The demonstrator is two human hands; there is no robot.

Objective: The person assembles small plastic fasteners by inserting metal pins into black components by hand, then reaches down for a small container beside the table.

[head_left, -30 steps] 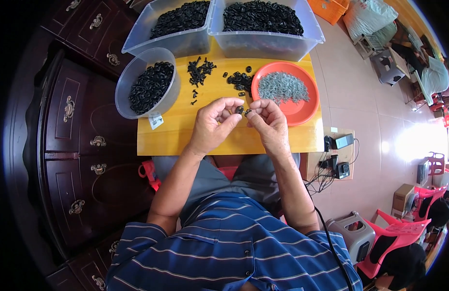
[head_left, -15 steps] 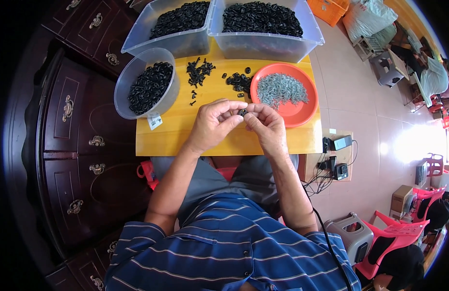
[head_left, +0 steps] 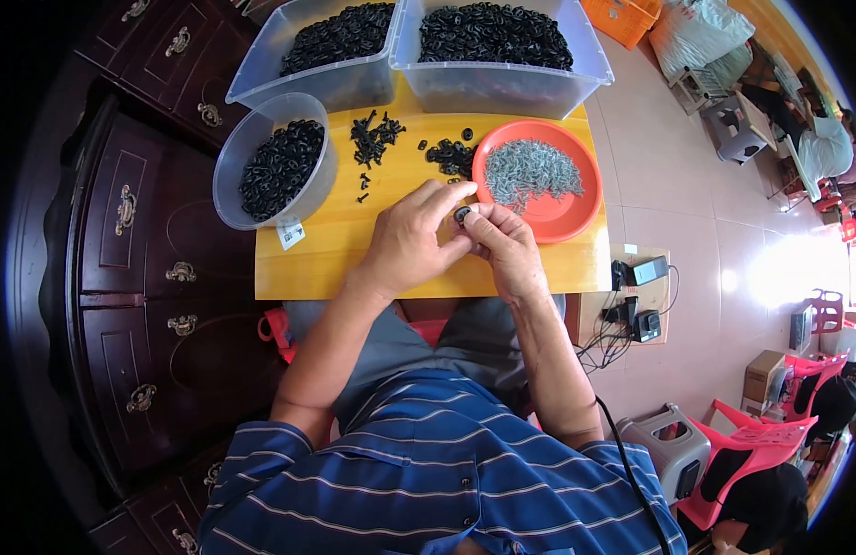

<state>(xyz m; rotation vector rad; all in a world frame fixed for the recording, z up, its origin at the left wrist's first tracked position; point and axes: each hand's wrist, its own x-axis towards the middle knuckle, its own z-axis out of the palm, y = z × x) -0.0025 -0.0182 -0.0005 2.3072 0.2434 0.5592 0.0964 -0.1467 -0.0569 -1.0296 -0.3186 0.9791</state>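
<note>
Right hand pinches a small black part (head_left: 462, 214) above the yellow table (head_left: 571, 268).
The right hand (head_left: 509, 248) has its thumb and fingers closed on the part, which sits near the left edge of the orange-red dish (head_left: 559, 220) — a dish holding thin silvery pieces (head_left: 532, 172). The left hand (head_left: 411, 239) is partly spread, thumb and forefinger well apart on either side of the part; whether its thumb touches the part or the right hand, I cannot tell. Beyond the hands lie a loose pile of black pegs (head_left: 376, 139) and a cluster of black pieces (head_left: 449, 155) — the cluster just beside the dish.
</note>
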